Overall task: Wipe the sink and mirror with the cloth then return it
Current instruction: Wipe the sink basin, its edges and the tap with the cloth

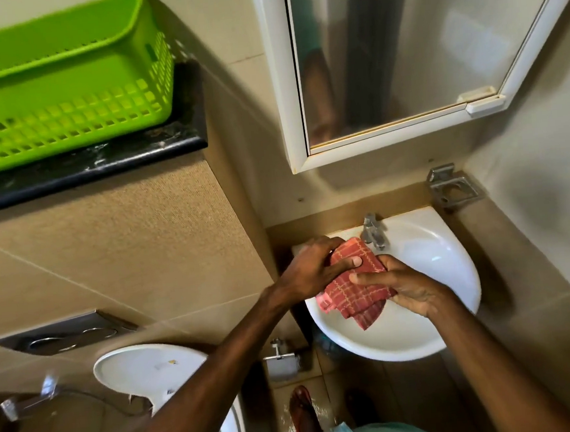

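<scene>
The cloth [353, 287], at frame center above the sink [429, 265], is gripped by the left hand [315, 265] and right hand [403, 286], fingers curled around it.

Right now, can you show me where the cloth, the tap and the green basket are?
cloth [354, 296]: head view, on its checked red middle.
tap [374, 232]: head view, on its metal body above the basin.
green basket [58, 87]: head view, on its solid front wall.
</scene>
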